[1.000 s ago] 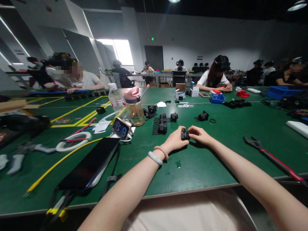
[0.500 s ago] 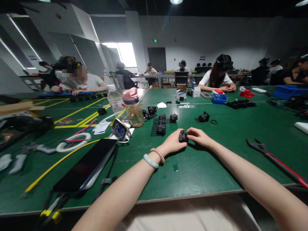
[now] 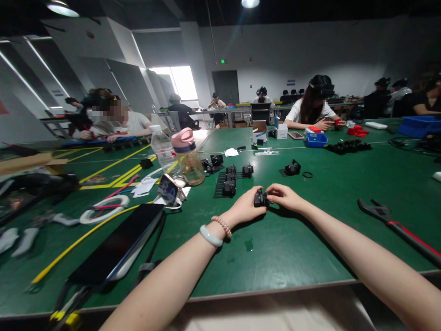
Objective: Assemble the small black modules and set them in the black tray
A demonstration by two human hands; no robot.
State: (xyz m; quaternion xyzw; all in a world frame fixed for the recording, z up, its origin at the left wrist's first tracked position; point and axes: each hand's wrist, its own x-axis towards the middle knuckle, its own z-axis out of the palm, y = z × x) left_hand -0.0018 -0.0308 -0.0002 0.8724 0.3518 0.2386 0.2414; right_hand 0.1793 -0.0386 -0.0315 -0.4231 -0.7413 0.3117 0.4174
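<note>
One wide head-worn view, facing forward and down over the green table (image 3: 303,248)
From above the table's near side it looks out along both forearms (image 3: 175,266), which run up from below; the left hand (image 3: 245,205) and right hand (image 3: 285,195) sit close, near mid-view, while the far wall (image 3: 310,50) and a ceiling lamp (image 3: 250,3) show well beyond, higher up

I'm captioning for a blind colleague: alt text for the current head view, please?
A person's left hand holds a small black part at a green table, and the right hand touches it. Similar black parts lie beyond, a pink-lidded bottle stands to the left, and pliers lie right.
</note>
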